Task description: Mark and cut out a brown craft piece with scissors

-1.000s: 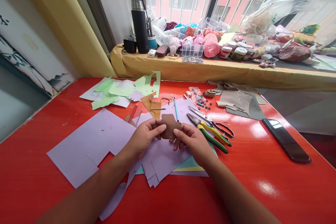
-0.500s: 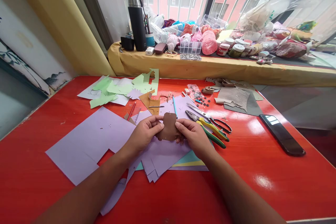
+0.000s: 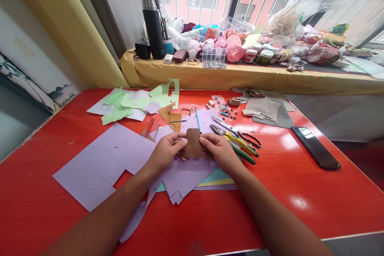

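A small brown piece that looks like leather, with rounded top corners, is held up over the purple paper sheets. On its left edge my left hand pinches it between thumb and fingers. Likewise my right hand grips the right edge, thumb in front. Some fingertips are hidden behind the piece. Just right of my right hand lie pliers with green and yellow handles and a pair of scissors. A blue pen lies just beyond the piece.
On the red table, green paper scraps lie back left and a large purple sheet at left. A phone and grey-brown leather scraps are at right. A black thermos stands on the cluttered window ledge.
The brown piece has turned slightly and sits more squarely between my hands, both still holding it. The camera view has shifted a little.
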